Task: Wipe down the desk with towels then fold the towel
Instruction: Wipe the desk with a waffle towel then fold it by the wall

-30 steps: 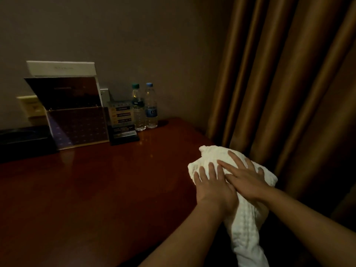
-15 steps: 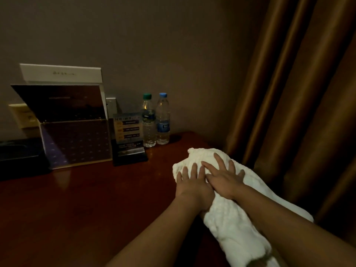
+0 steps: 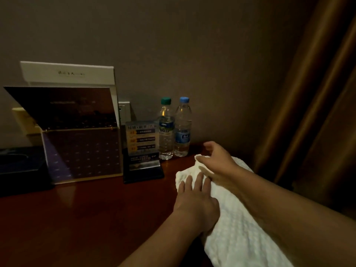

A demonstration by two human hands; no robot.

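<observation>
The towel (image 3: 237,228) lies along the desk's (image 3: 86,218) right edge, left hand (image 3: 194,203) pressed flat on it, right hand (image 3: 219,162) spread over its far end near two bottles (image 3: 166,132); its near end runs out of frame.

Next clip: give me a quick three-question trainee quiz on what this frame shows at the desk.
1. True or false: the left hand lies flat, fingers straight, on the white waffle-weave towel.
2. Fill in: the clear plastic water bottle standing nearer the right hand has a ___ cap.
3. Multiple choice: the towel lies on A) the glossy reddish-brown wooden desk; B) a carpeted floor; C) a bed.
Key: 1 true; 2 blue; 3 A.
</observation>
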